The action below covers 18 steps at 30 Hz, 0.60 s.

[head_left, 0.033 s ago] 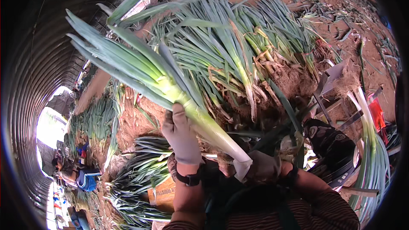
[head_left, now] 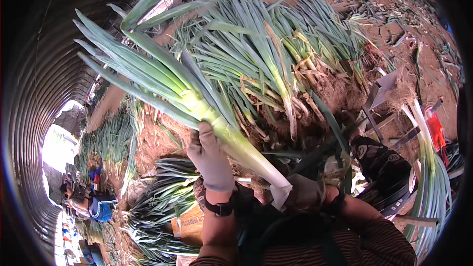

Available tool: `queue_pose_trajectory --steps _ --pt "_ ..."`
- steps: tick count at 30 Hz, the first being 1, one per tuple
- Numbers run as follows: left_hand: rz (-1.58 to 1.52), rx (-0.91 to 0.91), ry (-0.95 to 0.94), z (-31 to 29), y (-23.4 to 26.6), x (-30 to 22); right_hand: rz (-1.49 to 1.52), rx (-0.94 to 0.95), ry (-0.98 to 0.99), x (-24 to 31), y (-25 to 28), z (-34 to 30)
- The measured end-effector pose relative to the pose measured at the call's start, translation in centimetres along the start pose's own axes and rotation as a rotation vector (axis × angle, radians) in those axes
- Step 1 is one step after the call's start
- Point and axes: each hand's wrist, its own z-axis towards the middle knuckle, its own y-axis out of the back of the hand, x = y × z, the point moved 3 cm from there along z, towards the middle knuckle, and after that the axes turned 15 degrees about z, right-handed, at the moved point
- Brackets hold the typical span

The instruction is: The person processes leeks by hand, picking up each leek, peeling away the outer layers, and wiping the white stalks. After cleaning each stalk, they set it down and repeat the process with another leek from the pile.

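Note:
A large green onion [head_left: 236, 144] lies slantwise in front of me, its leaves fanned to the upper left and its pale end down at the right. My left hand [head_left: 211, 157], in a light grey glove, is closed round the stalk below the leaves, thumb on top. At the pale end, my right hand [head_left: 306, 193], also gloved, is closed on the base; shadow hides some of its fingers. A loose whitish flap of skin [head_left: 281, 194] hangs from that end beside the right hand.
Heaped green onions [head_left: 246, 49] with dry roots lie beyond my hands. Darker-leaved ones [head_left: 157, 207] lie lower left by a printed cardboard box [head_left: 189, 224]. At right, peeled green onions [head_left: 428, 167] rest near a metal frame [head_left: 382, 91] and red plastic [head_left: 436, 130]. A person [head_left: 93, 204] sits far left.
The leaves of the held green onion have shifted and spread slightly to the left. Both hands keep their hold and have barely moved.

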Motion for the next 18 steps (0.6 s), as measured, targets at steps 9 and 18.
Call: queue_pose_trajectory --steps 9,18 --pt "0.171 0.107 -0.197 -1.5 -1.0 -1.4 0.291 0.287 0.126 -3.0 0.0 0.6" --pt "1.155 0.161 -0.965 -1.8 -0.3 0.9 -0.655 -0.3 0.276 0.7 -1.0 -1.6"
